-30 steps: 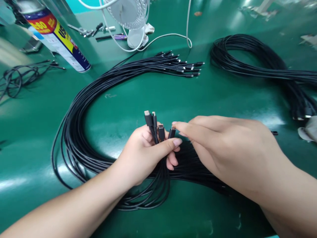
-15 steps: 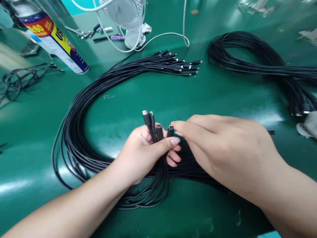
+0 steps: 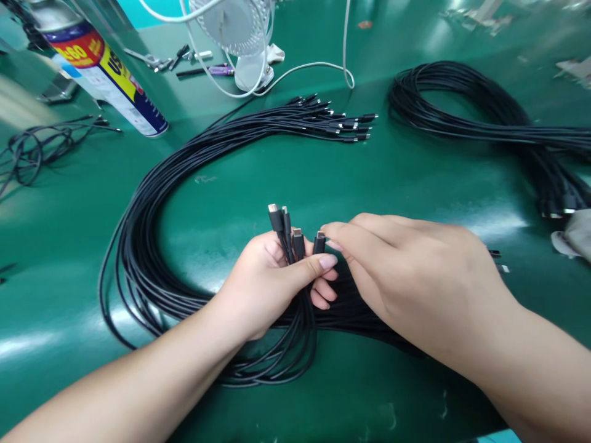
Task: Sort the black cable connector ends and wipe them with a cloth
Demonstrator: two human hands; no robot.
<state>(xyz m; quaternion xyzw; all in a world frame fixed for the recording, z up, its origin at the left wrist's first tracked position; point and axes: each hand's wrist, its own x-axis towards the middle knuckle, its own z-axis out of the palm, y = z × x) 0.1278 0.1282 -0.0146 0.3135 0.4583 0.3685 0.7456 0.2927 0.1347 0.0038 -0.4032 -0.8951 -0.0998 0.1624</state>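
My left hand [image 3: 281,271] is closed around several black USB cables [image 3: 298,332], just behind their plugs. Their metal-tipped plugs [image 3: 276,216] point up and away from me, fanned out above the thumb. One black plug [image 3: 319,242] stands apart at the right, by the left thumb tip. At that plug's right edge, the thumb and index finger of my right hand [image 3: 410,271] are pinched together. Whether they grip it or something small is hidden. Under both hands runs a large bundle of black cables [image 3: 143,227], curving round to loose plug ends [image 3: 341,123] farther back.
On the green table [image 3: 258,184], a spray can [image 3: 111,80] stands at back left, beside a small white fan [image 3: 233,31] with a white cord. Another coil of black cables [image 3: 462,80] lies at right. A tangled cable [image 3: 37,147] sits at far left.
The view has shifted very slightly. Both hands keep nearly the same pose at the plugs; the cables in my left hand have hardly moved.
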